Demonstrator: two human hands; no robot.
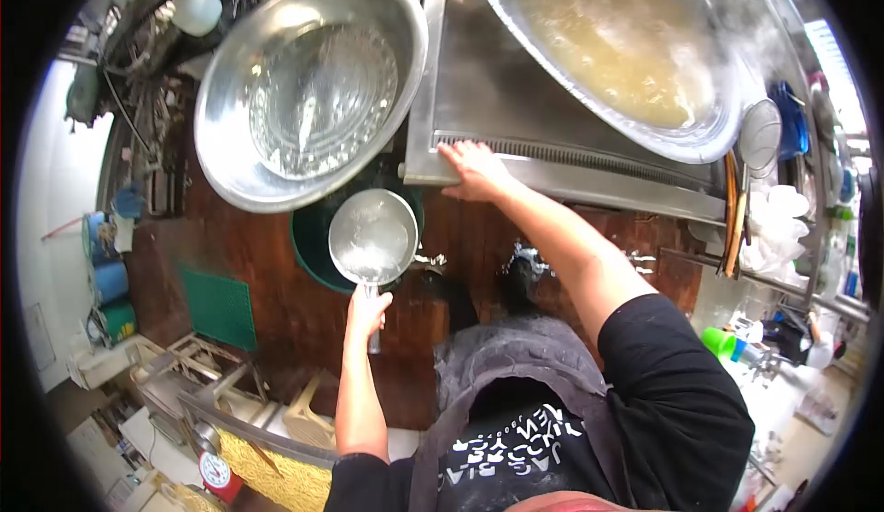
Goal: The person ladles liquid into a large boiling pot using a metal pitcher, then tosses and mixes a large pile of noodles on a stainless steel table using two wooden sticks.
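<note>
My left hand [368,311] is closed around the handle of a metal saucepan [373,238]. Its round bowl looks shiny and wet inside, and it hangs over a dark green tub [313,250] on the floor. My right hand [477,171] lies with fingers stretched out on the front edge of a steel stove [497,88], beside its slotted grille. Left of the stove, a large tilted metal basin [221,116] holds some clear water. On the stove's right side stands a wide pot [599,116] of steaming, bubbling yellowish liquid.
A long-handled strainer [761,134] hangs at the right, near white plastic bags [778,226]. On the brown floor [267,273] lies a green mat [219,309]. Behind on the left are yellow noodles [276,471] and a dial scale [216,471]. Steam rises at upper right.
</note>
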